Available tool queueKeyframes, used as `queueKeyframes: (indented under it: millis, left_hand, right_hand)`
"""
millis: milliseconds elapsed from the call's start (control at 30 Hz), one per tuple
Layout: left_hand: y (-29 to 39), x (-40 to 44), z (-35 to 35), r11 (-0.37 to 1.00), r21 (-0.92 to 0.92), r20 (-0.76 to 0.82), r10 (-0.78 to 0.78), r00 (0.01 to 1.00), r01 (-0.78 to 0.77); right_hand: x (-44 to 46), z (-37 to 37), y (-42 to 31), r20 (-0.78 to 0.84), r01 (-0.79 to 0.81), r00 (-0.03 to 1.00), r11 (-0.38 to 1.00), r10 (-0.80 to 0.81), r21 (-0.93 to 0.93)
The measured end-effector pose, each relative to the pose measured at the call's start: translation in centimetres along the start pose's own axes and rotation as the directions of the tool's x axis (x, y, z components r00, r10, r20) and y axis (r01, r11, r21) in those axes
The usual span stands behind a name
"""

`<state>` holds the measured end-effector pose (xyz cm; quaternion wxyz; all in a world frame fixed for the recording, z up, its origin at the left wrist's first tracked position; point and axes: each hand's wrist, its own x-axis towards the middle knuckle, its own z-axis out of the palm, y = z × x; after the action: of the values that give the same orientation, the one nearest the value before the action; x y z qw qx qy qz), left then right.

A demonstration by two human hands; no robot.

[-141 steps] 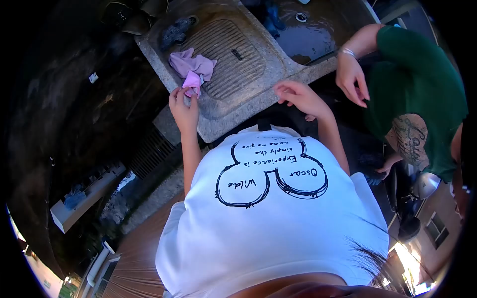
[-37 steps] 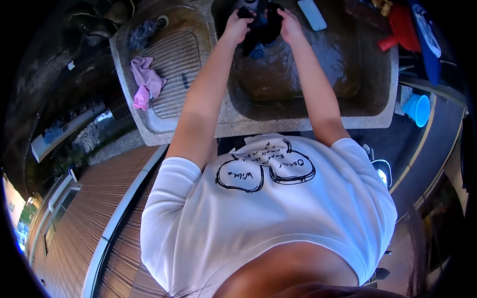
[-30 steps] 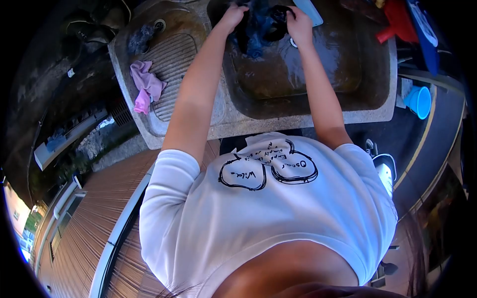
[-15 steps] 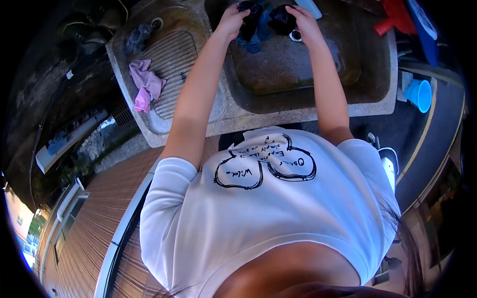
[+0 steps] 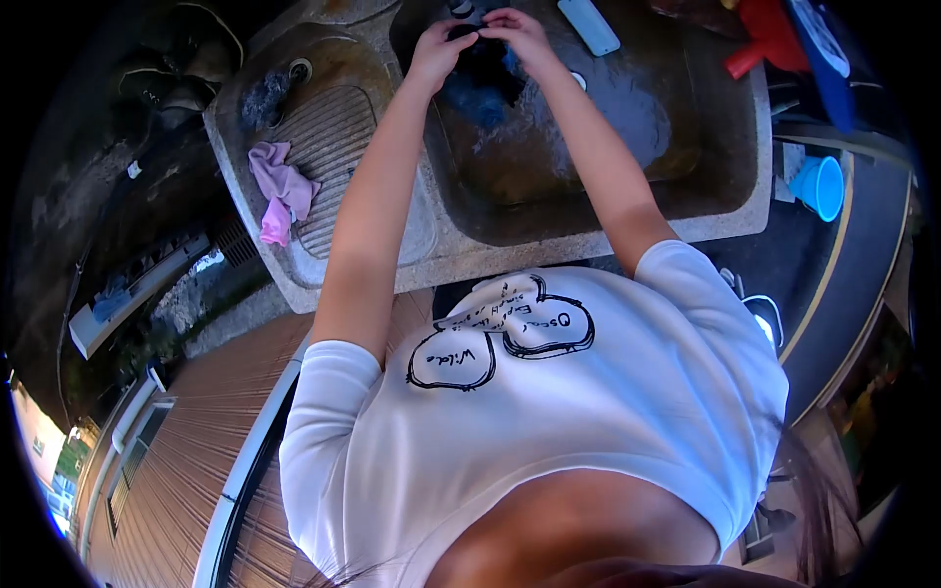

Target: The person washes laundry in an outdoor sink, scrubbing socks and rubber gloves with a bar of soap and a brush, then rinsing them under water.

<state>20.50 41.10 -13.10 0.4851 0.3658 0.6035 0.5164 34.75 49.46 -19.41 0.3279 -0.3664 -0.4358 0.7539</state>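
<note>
sink basin shadows blur dark cloth under both hands

dark cloth — bunched, drooping; blue cloth — crumpled against it, both in basin

The single view is taken from the person's head, facing forward and steeply down. The white shirt is nearest, across the lower middle; the stone sink lies farther off, toward the top. The field is wide, with curved edges.
</note>
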Motion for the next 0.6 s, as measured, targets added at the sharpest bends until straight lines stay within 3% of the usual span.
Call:
queueKeyframes:
  millis: [67,100,133,167,200,267,300,333,367,400,433,467,533,600]
  left_hand:
    - [-1.1,2.9,-0.9,0.998,-0.012,-0.010,-0.064,0.998,0.064]
    - [-1.6,3.8,-1.3,0.990,-0.028,-0.021,-0.138,0.990,0.138]
    - [-1.7,4.6,-1.1,0.990,-0.025,-0.025,-0.137,0.990,0.137]
    - [-2.1,5.2,-0.4,0.974,-0.119,-0.054,-0.203,0.978,0.195]
    - [-2.4,5.4,0.4,0.944,-0.216,-0.078,-0.270,0.960,0.249]
    - [-3.0,4.5,2.4,0.927,-0.324,-0.139,-0.241,0.960,0.186]
    - [-2.7,3.1,1.9,0.935,-0.306,-0.179,-0.242,0.954,0.180]
    - [-1.8,1.4,1.3,0.943,-0.286,-0.215,-0.237,0.947,0.171]
    - [-0.9,-0.2,1.3,0.969,-0.246,-0.395,-0.134,0.909,0.036]
    - [-0.8,-1.6,0.3,0.994,-0.083,-0.494,0.015,0.870,-0.065]
    - [0.1,-3.1,-0.7,0.997,-0.041,-0.534,0.032,0.845,-0.064]
    - [-0.1,-3.8,-1.6,0.987,-0.041,-0.583,0.104,0.806,-0.157]
    - [3.1,-6.0,-2.5,0.955,0.180,-0.591,0.296,0.751,-0.234]
    - [6.5,-8.3,-4.4,0.937,0.270,-0.638,0.347,0.687,-0.222]
  right_hand:
    - [0.6,-1.9,-0.5,-0.062,0.030,0.998,0.999,-0.027,0.039]
    - [0.6,-2.6,0.2,0.051,0.207,0.978,0.960,-0.201,-0.187]
    - [0.2,-2.3,-0.6,0.055,0.209,0.978,0.961,-0.202,-0.184]
    - [-0.6,-2.0,-1.2,0.093,0.246,0.969,0.880,-0.228,-0.406]
    - [-0.4,-1.8,-1.2,0.184,0.268,0.962,0.833,-0.203,-0.484]
    - [-0.2,-1.5,-0.8,0.282,0.300,0.945,0.780,-0.165,-0.550]
    - [-0.2,-1.2,-0.6,0.361,0.164,0.928,0.763,0.097,-0.625]
    - [-0.1,-0.9,-0.6,0.403,0.046,0.846,0.706,0.350,-0.707]
    - [-0.9,-0.3,-1.5,0.424,0.070,0.813,0.655,0.399,-0.752]
    - [-1.9,-1.0,-0.2,0.493,0.359,0.864,0.555,0.106,-0.750]
    - [-2.5,-0.9,-0.9,0.512,0.396,0.851,0.499,0.115,-0.771]
    - [-3.3,-0.8,-1.5,0.530,0.433,0.839,0.440,0.124,-0.787]
    - [-6.5,2.3,-4.3,0.454,0.428,0.891,0.333,-0.002,-0.840]
    - [-8.9,5.9,-7.7,0.498,0.413,0.866,0.506,0.039,-0.757]
